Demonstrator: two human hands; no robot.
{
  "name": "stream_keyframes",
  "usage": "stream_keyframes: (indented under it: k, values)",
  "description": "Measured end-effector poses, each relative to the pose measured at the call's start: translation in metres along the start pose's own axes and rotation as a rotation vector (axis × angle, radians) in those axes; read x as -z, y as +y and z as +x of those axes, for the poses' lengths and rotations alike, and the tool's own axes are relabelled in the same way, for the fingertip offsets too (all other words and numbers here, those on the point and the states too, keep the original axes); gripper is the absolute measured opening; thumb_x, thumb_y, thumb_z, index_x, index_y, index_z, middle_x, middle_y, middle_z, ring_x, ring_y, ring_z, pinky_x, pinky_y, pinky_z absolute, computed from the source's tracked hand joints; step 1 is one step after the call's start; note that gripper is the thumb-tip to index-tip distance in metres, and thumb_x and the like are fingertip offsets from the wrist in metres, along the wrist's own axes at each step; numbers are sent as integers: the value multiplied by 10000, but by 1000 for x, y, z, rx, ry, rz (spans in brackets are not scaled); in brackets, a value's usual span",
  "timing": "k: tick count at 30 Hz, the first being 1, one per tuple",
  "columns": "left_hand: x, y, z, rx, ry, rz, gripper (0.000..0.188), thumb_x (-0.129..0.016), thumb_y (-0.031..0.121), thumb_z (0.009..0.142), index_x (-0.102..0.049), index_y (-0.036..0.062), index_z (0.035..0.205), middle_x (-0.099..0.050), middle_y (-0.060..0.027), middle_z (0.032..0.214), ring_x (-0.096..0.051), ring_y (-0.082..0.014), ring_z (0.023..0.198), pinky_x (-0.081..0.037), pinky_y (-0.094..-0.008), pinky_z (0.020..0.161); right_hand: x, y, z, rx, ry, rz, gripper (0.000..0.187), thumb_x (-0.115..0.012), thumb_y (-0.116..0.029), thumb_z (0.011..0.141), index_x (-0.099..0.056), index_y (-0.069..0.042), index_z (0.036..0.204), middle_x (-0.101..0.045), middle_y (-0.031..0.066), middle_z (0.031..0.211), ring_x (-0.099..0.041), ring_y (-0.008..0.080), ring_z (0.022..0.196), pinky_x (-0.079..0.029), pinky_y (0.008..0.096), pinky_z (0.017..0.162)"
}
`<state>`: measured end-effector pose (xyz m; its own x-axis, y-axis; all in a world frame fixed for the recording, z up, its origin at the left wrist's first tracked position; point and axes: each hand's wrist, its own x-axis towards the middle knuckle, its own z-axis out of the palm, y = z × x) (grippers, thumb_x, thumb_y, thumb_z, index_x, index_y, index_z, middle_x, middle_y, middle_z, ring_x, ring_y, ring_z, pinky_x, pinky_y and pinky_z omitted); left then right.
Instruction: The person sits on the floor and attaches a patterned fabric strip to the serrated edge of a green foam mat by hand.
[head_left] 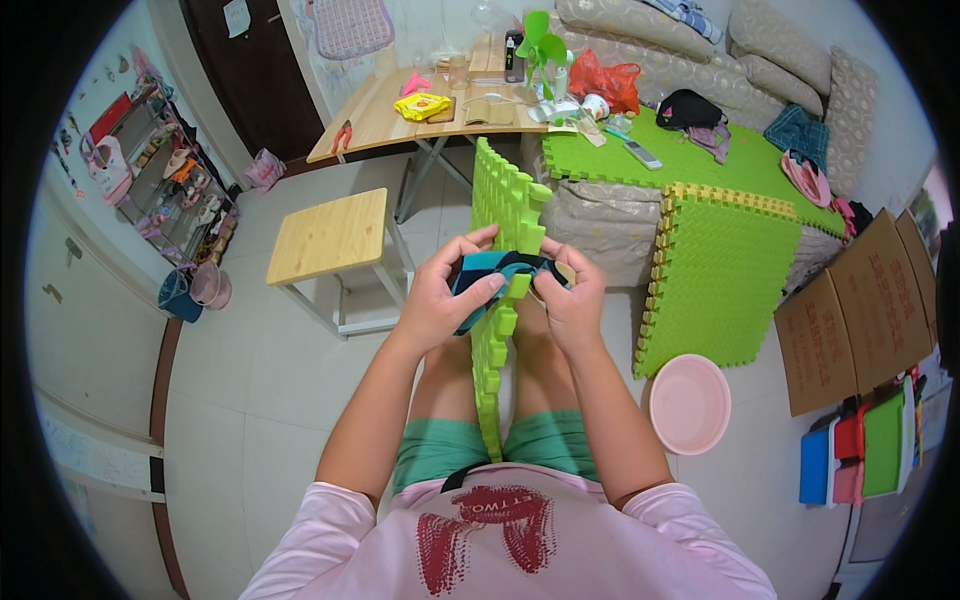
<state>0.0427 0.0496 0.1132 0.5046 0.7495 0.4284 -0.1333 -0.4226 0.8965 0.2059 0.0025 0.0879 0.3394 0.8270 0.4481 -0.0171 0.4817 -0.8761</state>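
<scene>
A green foam mat tile [505, 190] with toothed edges stands upright on edge between my legs. Folded over its near edge is a blue and black striped cloth [484, 263]. My left hand [443, 290] is closed on the cloth's left part, its thumb pressing on the front and its fingers behind beside the tile. On the other side, my right hand [570, 305] pinches the cloth's right end, where a beige patch shows by the fingers. Part of the tile is hidden behind the cloth and my hands.
A wooden-topped stool [330, 235] stands to the left, and a pink basin [690, 404] on the floor to the right. Beyond the basin lean stacked green mats [720, 280] and a cardboard box [850, 310]. A cluttered table [385, 110] and mat-covered sofa [590, 160] are ahead.
</scene>
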Motion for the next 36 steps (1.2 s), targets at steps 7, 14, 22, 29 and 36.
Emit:
stream_keyframes:
  k: [7,14,22,29,36]
  values:
    - [-7,10,-9,19,180,-15,148,-497,-30,761,-370,36,800,-570,-192,1151,-493,-76,793,-448,-225,683,-10,-12,-13,-4,-85,191,134,-617,-68,777,-562,53,763,-600,145,1115,-540,96,856,-441,243,749]
    - [-12,9,-18,39,284,-51,137,-501,-22,760,-388,49,790,-605,-115,987,-460,-59,714,-412,-210,624,-18,-21,-18,-29,-42,117,164,-612,-105,805,-562,49,778,-607,168,1084,-551,124,888,-439,266,797]
    - [-12,29,-44,-73,244,-103,139,-513,2,789,-392,63,817,-554,-138,1166,-441,-61,805,-397,-216,718,-30,-26,-21,17,-37,87,220,-549,-14,716,-617,67,909,-648,93,919,-514,63,739,-450,230,666]
    - [-6,60,-29,-329,495,-169,161,-483,-66,780,-389,58,821,-548,-64,1044,-432,-49,764,-394,-196,687,-72,-71,0,235,-151,166,199,-563,1,730,-380,11,651,-643,143,1043,-471,49,754,-429,225,678]
    - [-16,10,-41,-326,481,-38,195,-510,-47,743,-353,52,803,-497,-202,1262,-466,-65,822,-407,-224,650,-53,-36,-21,183,-125,22,175,-562,-25,765,-431,-18,648,-606,154,1089,-458,39,712,-416,212,610]
